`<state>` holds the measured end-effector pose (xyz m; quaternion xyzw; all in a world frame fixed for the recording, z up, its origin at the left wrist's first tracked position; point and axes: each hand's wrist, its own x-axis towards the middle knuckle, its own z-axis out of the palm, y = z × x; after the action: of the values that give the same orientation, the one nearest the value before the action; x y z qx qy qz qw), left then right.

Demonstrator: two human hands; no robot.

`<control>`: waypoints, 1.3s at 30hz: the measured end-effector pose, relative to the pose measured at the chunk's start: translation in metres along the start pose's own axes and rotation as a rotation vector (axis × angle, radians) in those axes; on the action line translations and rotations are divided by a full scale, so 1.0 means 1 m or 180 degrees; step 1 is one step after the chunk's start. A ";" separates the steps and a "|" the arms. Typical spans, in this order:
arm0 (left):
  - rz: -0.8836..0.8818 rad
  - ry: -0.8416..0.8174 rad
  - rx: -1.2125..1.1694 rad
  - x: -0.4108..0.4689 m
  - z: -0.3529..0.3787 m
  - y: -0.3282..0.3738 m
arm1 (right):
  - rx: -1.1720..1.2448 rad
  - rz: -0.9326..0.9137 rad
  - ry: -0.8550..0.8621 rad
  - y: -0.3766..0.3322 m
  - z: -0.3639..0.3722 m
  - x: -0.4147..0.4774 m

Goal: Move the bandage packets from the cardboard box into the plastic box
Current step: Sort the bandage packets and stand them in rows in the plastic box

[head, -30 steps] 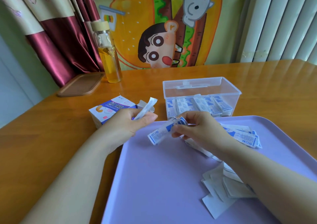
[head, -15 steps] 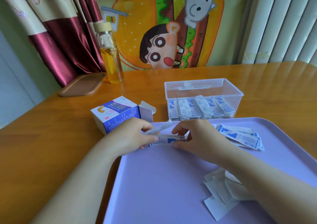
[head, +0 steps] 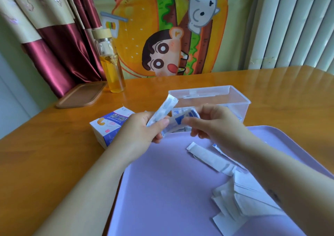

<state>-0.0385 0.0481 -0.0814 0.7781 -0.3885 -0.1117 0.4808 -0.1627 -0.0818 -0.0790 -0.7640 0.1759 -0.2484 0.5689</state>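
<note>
Our left hand (head: 142,129) grips a slim white packet (head: 163,110) that tilts upward. Our right hand (head: 213,125) pinches a blue-printed packet (head: 178,122), blurred, which is held between both hands above the tray (head: 159,190). Loose packets (head: 209,157) lie on the tray. The plastic box (head: 235,107) stands behind the hands, and the cardboard box (head: 108,129) is on the desk (head: 45,154).

The clear, open-topped plastic box (head: 235,98) holds bandage packets (head: 175,112), seemingly upright along its near wall. Left of it, the blue-and-white cardboard box (head: 110,127) lies on its side. Just in front, a white packet (head: 163,111) tilts upward beside a blue-printed packet (head: 178,122), both held aloft. Nearer still, loose packets (head: 240,201) lie heaped
</note>
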 end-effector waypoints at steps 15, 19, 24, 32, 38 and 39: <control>-0.0146 0.0245 0.0060 0.089 0.017 0.017 | -0.1287 0.0799 -0.0436 -0.024 -0.040 0.132; -0.0141 0.0162 0.0119 0.094 0.019 0.004 | -0.1675 0.1009 -0.0858 -0.015 -0.025 0.144; -0.0135 0.0152 0.0062 0.094 0.015 0.001 | -0.2045 0.1099 -0.1175 -0.004 -0.009 0.149; 0.0025 0.0123 0.0051 0.090 0.010 0.005 | -0.2497 0.0814 -0.0957 0.004 0.000 0.147; -0.0011 0.0109 -0.0050 0.088 0.005 0.008 | -0.2120 0.0522 -0.0536 -0.004 -0.015 0.144; -0.0030 0.0080 -0.0069 0.088 0.005 0.008 | -0.1948 0.0453 -0.0398 -0.007 -0.019 0.144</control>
<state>0.0134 -0.0197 -0.0597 0.7760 -0.3775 -0.1084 0.4935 -0.0565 -0.1735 -0.0418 -0.8993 0.2601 -0.0961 0.3383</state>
